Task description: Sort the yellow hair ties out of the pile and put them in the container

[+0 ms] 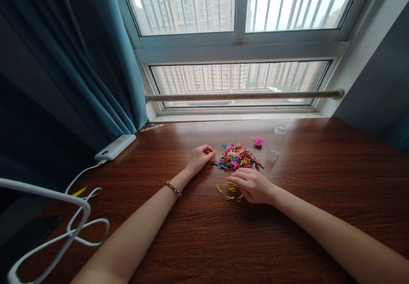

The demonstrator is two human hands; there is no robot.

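A heap of small multicoloured hair ties (238, 157) lies on the brown wooden table. At the heap's left edge is my left hand (200, 157), its thumb and index finger pinched on a small yellow hair tie (215, 151). My right hand (253, 184) is just in front of the heap, palm down with fingers curled together. Beneath and beside its fingertips are several loose yellow hair ties (229, 198). Whatever those right fingers hold, if anything, is hidden. A beaded bracelet (173, 189) circles my left wrist.
Behind the heap is a round pink lid (258, 141), and a clear plastic jar (277, 140) stands to its right. On the left are a white power bank (115, 147), a looped white cable (86, 207) and a blue curtain (96, 53). A window (239, 49) fills the back.
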